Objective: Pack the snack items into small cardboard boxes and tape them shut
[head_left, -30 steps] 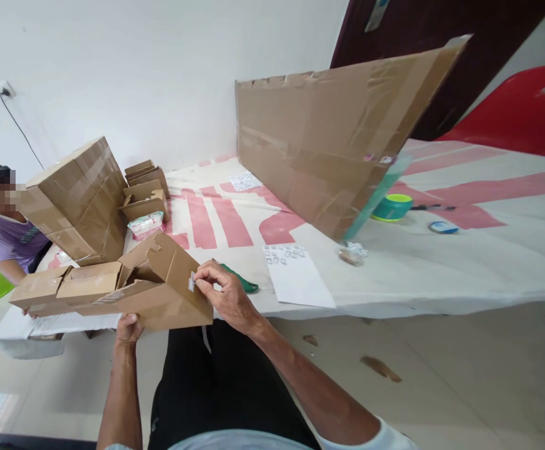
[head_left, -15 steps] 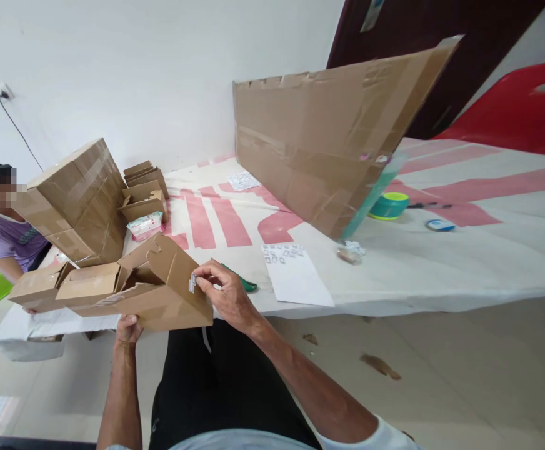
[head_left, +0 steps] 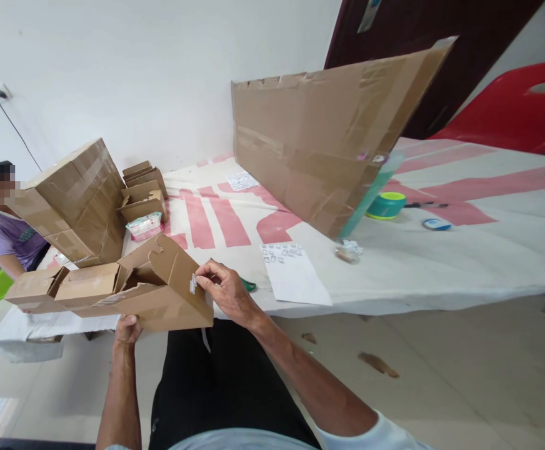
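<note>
My left hand (head_left: 128,329) grips the lower edge of an open cardboard box (head_left: 160,311) from beneath, its thumb on the near side. The box lies tilted at the table's front edge, one flap standing up. A small white label with dark print (head_left: 192,284) is on the box's right end. My right hand (head_left: 225,290) is closed in a pinch, thumb and forefinger at the label's right edge. Two more cardboard boxes, a middle one (head_left: 87,289) and a left one (head_left: 33,290), are lined up against it. Beyond my right hand lies a green item (head_left: 249,285), partly hidden.
A sheet of labels (head_left: 295,284) lies to the right. Behind it stands a large cardboard panel (head_left: 310,144). Tape rolls (head_left: 387,205) are farther right. A big carton (head_left: 78,200), small boxes (head_left: 144,203) and a wipes pack (head_left: 145,226) stand left. A person (head_left: 12,231) sits beyond.
My right fingertips have shifted very slightly to the right at the label, which shows a bit more. My left hand and the box stay put. The view has moved a little.
</note>
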Motion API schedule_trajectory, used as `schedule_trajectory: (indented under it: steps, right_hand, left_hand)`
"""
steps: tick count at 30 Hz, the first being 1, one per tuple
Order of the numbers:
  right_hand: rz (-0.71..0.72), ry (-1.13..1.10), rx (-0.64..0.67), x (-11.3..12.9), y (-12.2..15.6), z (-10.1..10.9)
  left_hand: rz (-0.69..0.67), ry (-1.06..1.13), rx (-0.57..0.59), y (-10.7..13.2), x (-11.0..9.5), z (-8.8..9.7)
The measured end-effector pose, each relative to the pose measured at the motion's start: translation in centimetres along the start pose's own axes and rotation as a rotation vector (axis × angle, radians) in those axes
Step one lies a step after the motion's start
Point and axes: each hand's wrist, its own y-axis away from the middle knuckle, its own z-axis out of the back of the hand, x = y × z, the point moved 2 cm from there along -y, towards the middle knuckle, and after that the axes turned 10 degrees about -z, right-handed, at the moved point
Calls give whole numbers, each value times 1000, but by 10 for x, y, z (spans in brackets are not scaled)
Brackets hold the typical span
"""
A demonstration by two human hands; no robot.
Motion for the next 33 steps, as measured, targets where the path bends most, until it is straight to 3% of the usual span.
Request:
schedule_trajectory:
  steps: [12, 26, 33]
  right_hand:
    - [-2, 18, 36, -4, -3, 4]
    - [219, 313, 23, -2, -3, 3]
    - [226, 272, 3, -8, 0, 1]
  left_hand:
    - [1, 13, -4, -1, -1, 2]
    - [8, 5, -27, -1, 1, 5]
    - [0, 4, -32, 0, 1, 6]
